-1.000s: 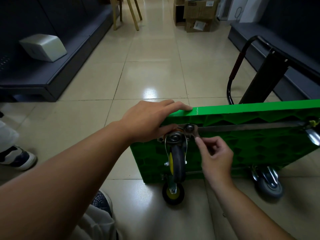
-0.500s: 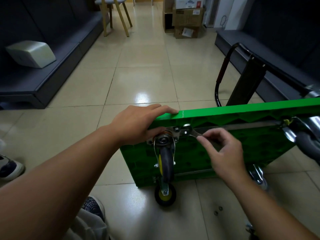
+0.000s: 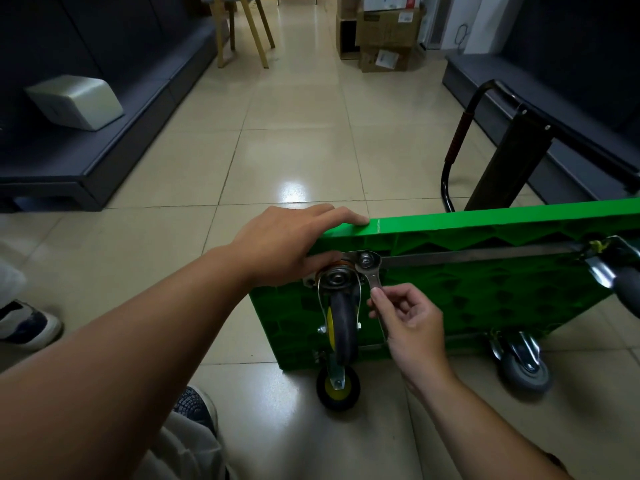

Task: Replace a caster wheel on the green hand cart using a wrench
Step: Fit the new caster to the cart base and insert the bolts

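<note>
The green hand cart (image 3: 485, 306) is cut off by the right edge, as is a blurred caster (image 3: 623, 289). The wrench (image 3: 373, 279) handle's lower part is hidden by the right hand (image 3: 408, 327). The cart's left corner is covered by the left hand (image 3: 284, 247).

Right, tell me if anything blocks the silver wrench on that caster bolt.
Nothing stands between the right hand and the silver wrench: it pinches the handle, ring end on the bolt. The black caster wheel in its metal fork sits close beside the handle, so a swing toward it would probably stop there.
</note>
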A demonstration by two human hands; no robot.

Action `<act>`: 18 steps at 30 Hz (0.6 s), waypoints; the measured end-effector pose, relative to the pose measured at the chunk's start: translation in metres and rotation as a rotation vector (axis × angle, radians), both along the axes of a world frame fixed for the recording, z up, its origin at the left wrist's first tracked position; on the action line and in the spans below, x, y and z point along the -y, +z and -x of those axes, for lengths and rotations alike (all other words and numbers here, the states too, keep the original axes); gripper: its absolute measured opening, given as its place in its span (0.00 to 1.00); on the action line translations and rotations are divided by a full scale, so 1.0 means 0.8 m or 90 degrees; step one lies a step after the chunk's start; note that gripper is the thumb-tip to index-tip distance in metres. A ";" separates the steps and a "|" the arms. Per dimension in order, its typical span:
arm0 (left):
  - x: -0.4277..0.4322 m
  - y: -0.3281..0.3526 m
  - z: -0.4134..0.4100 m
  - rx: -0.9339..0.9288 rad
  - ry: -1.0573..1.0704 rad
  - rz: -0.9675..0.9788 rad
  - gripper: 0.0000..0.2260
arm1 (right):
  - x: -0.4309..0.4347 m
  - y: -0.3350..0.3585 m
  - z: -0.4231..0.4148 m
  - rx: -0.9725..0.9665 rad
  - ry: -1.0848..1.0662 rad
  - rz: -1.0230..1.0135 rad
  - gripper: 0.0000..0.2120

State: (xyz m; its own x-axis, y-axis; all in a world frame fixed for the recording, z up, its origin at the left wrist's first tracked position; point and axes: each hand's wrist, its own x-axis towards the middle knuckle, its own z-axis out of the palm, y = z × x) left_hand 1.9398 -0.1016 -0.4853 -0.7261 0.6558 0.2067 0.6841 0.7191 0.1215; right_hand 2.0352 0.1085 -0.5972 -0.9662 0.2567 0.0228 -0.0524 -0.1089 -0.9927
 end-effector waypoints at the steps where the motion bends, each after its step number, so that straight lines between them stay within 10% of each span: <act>1: -0.001 0.000 0.000 0.005 0.001 0.004 0.25 | 0.002 -0.002 0.003 0.003 -0.010 -0.003 0.03; 12: -0.003 -0.001 -0.001 -0.003 0.009 0.010 0.25 | -0.005 0.015 0.021 -0.009 -0.076 -0.136 0.05; 18: -0.002 0.002 -0.002 0.011 -0.003 -0.005 0.24 | -0.054 0.117 0.028 -0.188 -0.073 -0.796 0.08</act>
